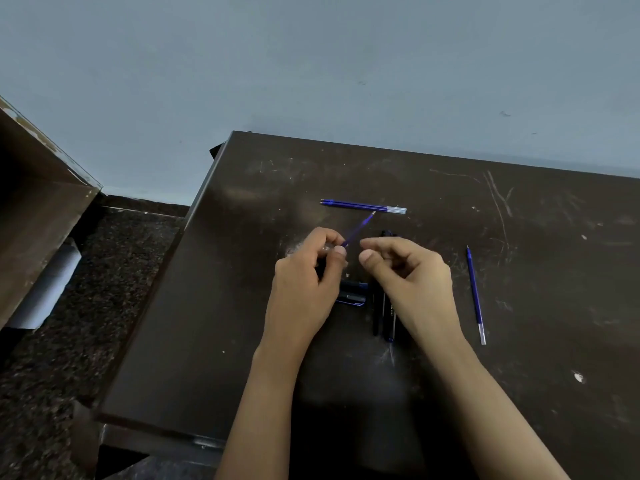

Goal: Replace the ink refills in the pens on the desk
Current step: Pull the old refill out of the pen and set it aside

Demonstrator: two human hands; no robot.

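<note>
While the left hand [304, 271] curls its fingers and thumb round the near end of a blue ink refill [358, 228], the blurred tip pokes out toward the far right above the scratched dark desk [242, 306]. Just right of it, the right hand [412, 275] has thumb and forefinger drawn close; whether they pinch anything, I cannot tell. Dark pens [382, 313] lie under both hands, two blue refills [363, 206] rest side by side farther off, and a single refill [476, 296] lies well to the right.
</note>
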